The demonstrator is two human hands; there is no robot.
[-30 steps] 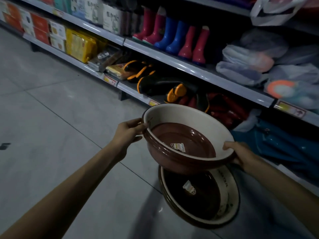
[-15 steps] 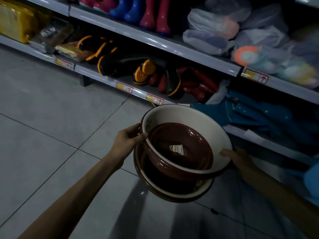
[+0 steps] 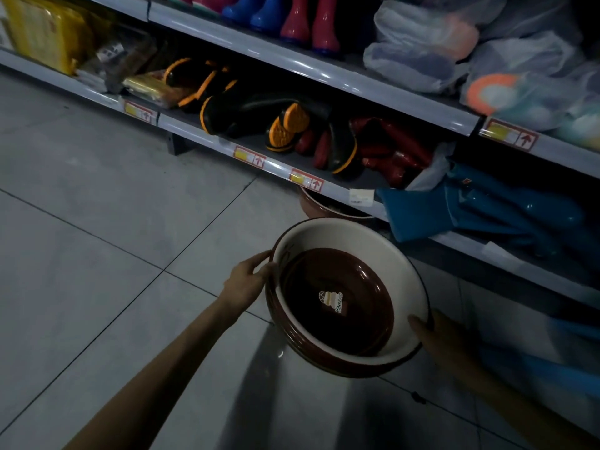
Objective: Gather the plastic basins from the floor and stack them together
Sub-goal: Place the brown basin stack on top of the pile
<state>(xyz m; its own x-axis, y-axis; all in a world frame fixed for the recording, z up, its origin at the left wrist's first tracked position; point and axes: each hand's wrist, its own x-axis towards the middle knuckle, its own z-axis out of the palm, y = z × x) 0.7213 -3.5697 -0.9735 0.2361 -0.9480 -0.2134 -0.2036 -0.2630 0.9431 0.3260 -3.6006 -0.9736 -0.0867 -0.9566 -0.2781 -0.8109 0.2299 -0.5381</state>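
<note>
Basins (image 3: 357, 243), nested one inside another, are held in the air above the grey tiled floor (image 3: 97, 254), close to the shop shelving. The inner wall of the top one is cream and its bottom is dark brown, with a small sticker (image 3: 332, 302) near the middle. At the lower left edge, brown outer walls show layered one under another.

The left hand (image 3: 248, 282) holds the left side of the rim. Its fingers (image 3: 259, 257) are curled and clamped against the outside of the basins just under the lip. The right hand (image 3: 436, 337) holds the opposite side, nearer the camera, with the thumb lying over the rim onto the cream wall. The rest of its fingers are hidden beneath the basins, so how they lie there cannot be told.

A lone basin (image 3: 319, 206), brown outside, sits on the floor under the lower shelf (image 3: 194, 134), partly hidden by the shelf edge and just beyond the held ones.

On the lower shelf lie black boots (image 3: 240, 112) with orange soles, red boots (image 3: 396, 151) beside them, and a glossy blue item (image 3: 487, 209) hanging over the edge. Price tags (image 3: 248, 156) are fixed along its front. The upper shelf (image 3: 324, 71) carries upright coloured boots (image 3: 297, 24) and bagged goods (image 3: 418, 50). Yellow packs (image 3: 48, 30) stand at the far left.
</note>
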